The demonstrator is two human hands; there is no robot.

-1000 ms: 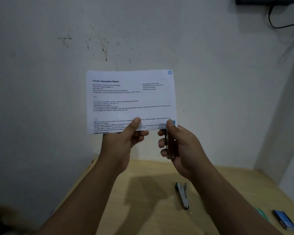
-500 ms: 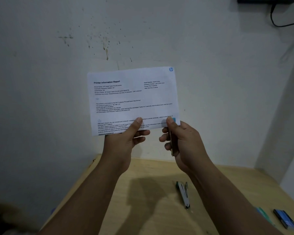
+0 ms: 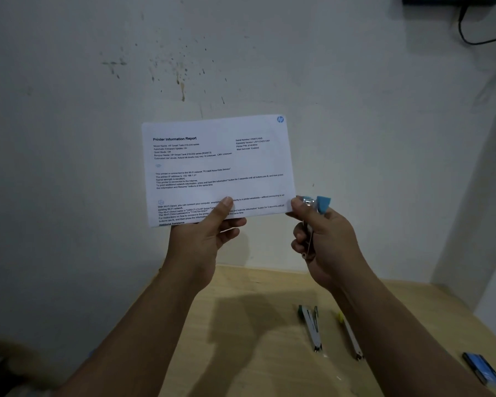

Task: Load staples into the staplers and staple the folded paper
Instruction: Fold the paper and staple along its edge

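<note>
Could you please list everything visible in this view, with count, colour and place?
paper: 1, white with black print, folded, held up before the wall
blue stapler: 1, blue and metal, in the right hand beside the paper's lower right corner
green stapler: 1, green-tipped metal, on the table
yellow stapler: 1, yellow-tipped metal, right of the green one
blue box: 1, blue, table's right edge
table: 1, light wood, below
cable: 1, black, top right
left hand: pinches the paper's lower edge
right hand: grips the blue stapler
</note>
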